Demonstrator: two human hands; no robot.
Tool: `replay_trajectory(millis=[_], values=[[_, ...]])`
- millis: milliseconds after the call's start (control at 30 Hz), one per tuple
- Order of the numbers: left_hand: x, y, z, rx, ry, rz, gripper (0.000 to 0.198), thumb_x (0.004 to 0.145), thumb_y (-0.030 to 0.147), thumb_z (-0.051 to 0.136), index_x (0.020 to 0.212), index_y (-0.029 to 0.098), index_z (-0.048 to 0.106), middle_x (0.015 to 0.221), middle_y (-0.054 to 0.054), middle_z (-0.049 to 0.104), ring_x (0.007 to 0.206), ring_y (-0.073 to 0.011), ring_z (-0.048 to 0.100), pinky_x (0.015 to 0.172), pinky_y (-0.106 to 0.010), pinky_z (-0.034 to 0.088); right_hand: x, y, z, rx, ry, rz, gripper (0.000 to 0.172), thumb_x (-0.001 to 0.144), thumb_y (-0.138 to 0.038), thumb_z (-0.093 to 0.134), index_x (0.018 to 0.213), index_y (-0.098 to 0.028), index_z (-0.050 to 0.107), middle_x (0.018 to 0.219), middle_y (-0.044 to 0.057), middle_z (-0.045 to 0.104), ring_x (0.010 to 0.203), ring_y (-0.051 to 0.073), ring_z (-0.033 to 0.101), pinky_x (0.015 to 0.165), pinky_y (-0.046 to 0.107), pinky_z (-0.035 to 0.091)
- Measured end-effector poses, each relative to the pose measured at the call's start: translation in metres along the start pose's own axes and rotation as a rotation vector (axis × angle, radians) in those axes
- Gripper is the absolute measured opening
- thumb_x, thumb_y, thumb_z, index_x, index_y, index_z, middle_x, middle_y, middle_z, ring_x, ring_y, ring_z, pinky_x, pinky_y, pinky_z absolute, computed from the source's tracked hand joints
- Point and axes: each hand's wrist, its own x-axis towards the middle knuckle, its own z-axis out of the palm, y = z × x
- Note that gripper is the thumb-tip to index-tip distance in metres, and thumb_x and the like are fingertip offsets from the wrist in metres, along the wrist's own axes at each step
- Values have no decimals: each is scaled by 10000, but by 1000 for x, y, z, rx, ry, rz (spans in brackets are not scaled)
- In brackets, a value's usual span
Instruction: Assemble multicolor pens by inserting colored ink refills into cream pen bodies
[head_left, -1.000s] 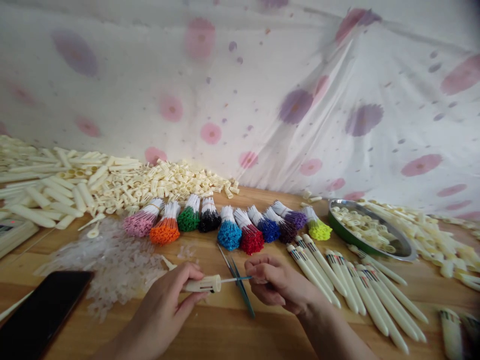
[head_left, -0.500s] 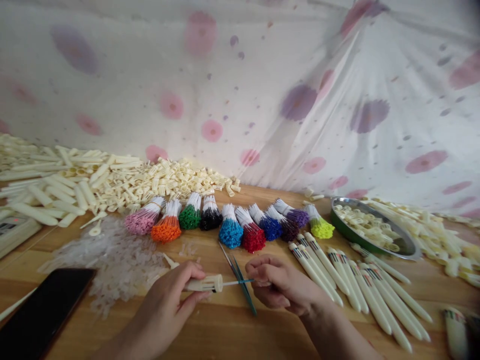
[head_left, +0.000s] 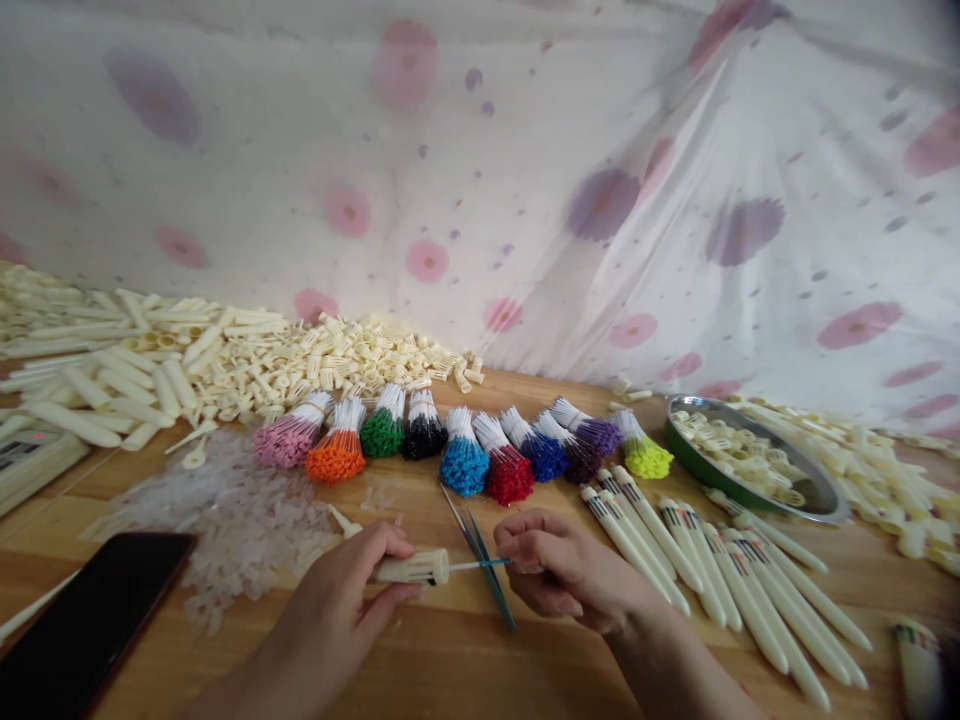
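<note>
My left hand [head_left: 341, 600] is closed around a cream pen barrel [head_left: 412, 568], its open end pointing right. My right hand [head_left: 559, 570] pinches a thin refill [head_left: 476, 565] whose tip sits in the barrel's mouth. Both hands hover just above the wooden table [head_left: 465, 670]. A pair of teal tweezers [head_left: 484, 560] lies on the wood beneath the refill. Behind the hands a row of bundled refills runs from pink [head_left: 289, 440] and orange [head_left: 335, 455] through blue [head_left: 463, 465] and red [head_left: 508, 472] to yellow-green [head_left: 645, 455].
Finished multi-colour pens [head_left: 712, 580] lie in a row at the right, beside a green metal bowl [head_left: 825, 500] of cream parts. Cream barrels [head_left: 112, 380] and small clips [head_left: 360, 355] are heaped at back left. Clear caps [head_left: 217, 510] and a black phone [head_left: 82, 620] lie at left. Flowered cloth [head_left: 525, 170] hangs behind.
The refill has gone slightly farther into the barrel as my right hand edged toward the left one. The view has shifted a little; everything else lies as before.
</note>
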Motion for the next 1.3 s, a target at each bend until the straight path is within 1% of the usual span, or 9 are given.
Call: replay_trajectory(millis=[300,533,667,767,967,1033,1167,1233,1300], values=[[-1,2,-1,47,46,87,80,778,229,580,846,265,556,866,3,707,806,-195,680,681,-278,552,5,6,1,-2,-28,10,268,634,-299,558,472,-200,368,328,-124,310,249,5,201,259,145,94],[-1,-1,-1,142,134,288,148,791,166,559,889,272,531,844,23,695,768,-175,681,652,-267,550,11,9,-1,4,-32,69,349,655,-376,573,476,-214,321,306,-136,275,241,10,150,258,152,100],[-1,1,0,143,127,315,182,780,150,573,902,276,525,824,33,696,750,-167,685,643,-255,553,11,14,7,-37,-7,61,346,661,-390,628,493,-191,401,340,-119,336,261,13,240,267,153,130],[-1,5,-1,115,94,261,154,779,163,575,881,272,537,817,30,699,731,-166,687,607,-242,556,10,18,15,-125,-15,55,391,702,-525,616,589,-182,467,380,-96,418,294,27,308,287,150,196],[-5,5,-3,4,27,135,115,782,222,581,875,288,568,851,28,706,785,-179,688,627,-259,572,4,10,18,-411,-12,-16,567,788,-732,318,638,-196,427,462,-59,443,378,65,378,384,178,318],[-4,5,-5,-70,23,74,100,770,241,589,860,285,581,870,18,705,817,-189,687,618,-256,578,5,9,13,-659,120,-82,540,855,-664,256,634,-199,417,503,-39,458,437,90,425,436,201,341],[0,8,-9,-185,27,-17,89,745,256,601,830,281,597,877,7,697,831,-202,680,591,-256,580,15,20,7,-1401,539,-98,258,834,-437,554,803,-187,498,770,43,616,701,188,582,589,263,397],[1,10,-11,-214,17,-49,83,739,262,607,820,279,599,859,8,692,821,-202,678,605,-267,580,22,30,8,-1587,599,-51,223,813,-372,606,886,-180,522,910,91,640,829,244,610,648,295,420],[2,12,-14,-243,-11,-78,80,738,277,616,816,276,599,840,11,687,814,-200,674,609,-269,577,28,38,9,-1626,603,-36,134,849,-291,567,908,-174,535,961,116,641,896,267,612,674,309,429]])
